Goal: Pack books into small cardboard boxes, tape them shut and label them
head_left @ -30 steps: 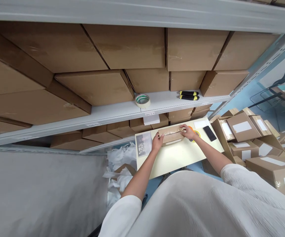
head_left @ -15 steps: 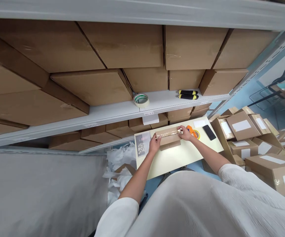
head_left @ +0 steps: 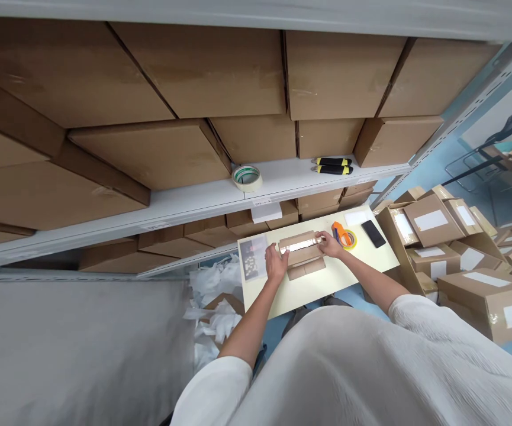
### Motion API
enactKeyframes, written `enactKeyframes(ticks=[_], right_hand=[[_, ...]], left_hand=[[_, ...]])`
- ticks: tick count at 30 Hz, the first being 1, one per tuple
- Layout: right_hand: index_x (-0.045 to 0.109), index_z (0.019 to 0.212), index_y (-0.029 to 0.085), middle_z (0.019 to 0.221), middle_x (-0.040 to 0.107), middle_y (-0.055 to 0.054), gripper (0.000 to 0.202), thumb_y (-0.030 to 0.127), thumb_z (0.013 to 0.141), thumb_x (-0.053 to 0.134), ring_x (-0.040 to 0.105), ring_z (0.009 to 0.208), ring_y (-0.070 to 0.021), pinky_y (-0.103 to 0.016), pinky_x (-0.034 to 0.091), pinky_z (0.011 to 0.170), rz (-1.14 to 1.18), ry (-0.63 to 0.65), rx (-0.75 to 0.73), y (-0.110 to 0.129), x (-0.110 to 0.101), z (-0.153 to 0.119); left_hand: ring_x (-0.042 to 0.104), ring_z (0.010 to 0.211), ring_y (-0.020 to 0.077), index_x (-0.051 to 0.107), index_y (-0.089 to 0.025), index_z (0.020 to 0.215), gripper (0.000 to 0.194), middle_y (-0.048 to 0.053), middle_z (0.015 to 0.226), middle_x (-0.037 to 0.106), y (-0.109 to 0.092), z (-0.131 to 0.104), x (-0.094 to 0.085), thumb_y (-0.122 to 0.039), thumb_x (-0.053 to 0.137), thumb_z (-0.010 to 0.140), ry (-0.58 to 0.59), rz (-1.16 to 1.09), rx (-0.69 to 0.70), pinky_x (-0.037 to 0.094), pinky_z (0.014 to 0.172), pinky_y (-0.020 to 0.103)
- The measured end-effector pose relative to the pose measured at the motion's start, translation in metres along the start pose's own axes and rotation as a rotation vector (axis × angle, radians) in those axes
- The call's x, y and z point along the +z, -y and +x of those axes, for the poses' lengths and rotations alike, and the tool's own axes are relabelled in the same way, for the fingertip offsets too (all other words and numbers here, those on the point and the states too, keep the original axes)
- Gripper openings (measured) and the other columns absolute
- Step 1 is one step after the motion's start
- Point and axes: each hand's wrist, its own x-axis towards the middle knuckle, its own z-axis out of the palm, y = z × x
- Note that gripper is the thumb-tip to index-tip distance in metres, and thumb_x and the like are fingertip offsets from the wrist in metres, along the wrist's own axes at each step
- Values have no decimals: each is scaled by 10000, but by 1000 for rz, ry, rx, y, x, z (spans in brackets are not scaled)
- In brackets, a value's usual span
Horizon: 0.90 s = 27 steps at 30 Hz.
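Observation:
A small cardboard box (head_left: 300, 254) with a shiny strip of clear tape along its top is held between my hands above the pale tabletop (head_left: 327, 284). My left hand (head_left: 276, 262) grips its left end, thumb on the near side. At the right end, my right hand (head_left: 328, 244) has its fingers closed on the box's far corner. Brown cardboard (head_left: 306, 268) shows just below the box; whether it is a separate piece, I cannot tell. An orange tape dispenser (head_left: 339, 232) with a yellow roll lies right of my right hand.
A phone (head_left: 373, 234) and white paper (head_left: 357, 217) lie at the table's right, a printed sheet (head_left: 252, 260) at its left. Ahead, a shelf (head_left: 282, 177) holds large cartons, a tape roll (head_left: 247, 178) and black-yellow cutters (head_left: 333, 165). Labelled boxes (head_left: 489, 296) are piled at right.
The box has tilted so that its taped top faces me more, with the tape strip now glinting. My left hand's fingers have spread further along its end. The view has shifted slightly.

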Motion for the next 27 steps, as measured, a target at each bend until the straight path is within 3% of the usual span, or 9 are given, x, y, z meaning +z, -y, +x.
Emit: enactKeyframes(ticks=[3,7,12,15,18,23,27], right_hand=[[593,1226,245,1412,638,-94,412,273,817,641,636,1268,-260,-457,491,1164,13,-18,-3,1,3,-1],[606,1237,240,1398,648,-99,390,296,853,644,636,1268,-252,-436,504,1141,19,-34,-18,-4,7,-2],[616,1287,229,1356,661,-124,373,369,941,622,648,1199,-271,-451,532,1063,-99,-173,59,-29,-11,-10],[648,1238,203,1296,669,-169,368,397,926,675,606,1266,-340,-508,492,1090,-289,-293,210,-50,-32,-14],[657,1209,219,1308,656,-183,415,456,882,755,559,1341,-382,-541,449,1123,-385,-335,315,-69,-44,-12],[637,1288,238,1315,658,-196,530,476,843,798,463,1443,-431,-628,363,1166,-369,-315,342,-87,-35,0],[620,1366,216,1261,676,-236,567,381,845,770,447,1451,-463,-681,290,1186,-311,-360,279,-93,-21,4]], left_hand=[[548,1317,393,682,-209,1271,309,200,1390,618,-16,-6,-1,-303,564,1001,14,164,179,436,1103,564],[558,1280,378,740,-239,1201,287,176,1289,675,-33,-17,0,-282,524,1017,169,238,357,413,1121,551],[553,1337,382,733,-250,1306,355,176,1384,660,-28,-25,-4,-339,535,1025,172,238,374,396,1161,537],[551,1356,379,725,-254,1321,360,172,1395,662,-23,-26,-7,-370,552,1028,183,230,383,402,1165,527],[550,1361,382,727,-250,1303,345,173,1397,667,-24,-25,-5,-375,557,1030,173,238,367,396,1173,533],[552,1350,375,736,-250,1275,328,164,1393,674,-29,-25,-3,-381,562,1029,184,265,337,403,1168,528],[551,1342,367,734,-254,1290,339,163,1391,672,-31,-26,-6,-388,569,1027,199,271,312,409,1161,525]])
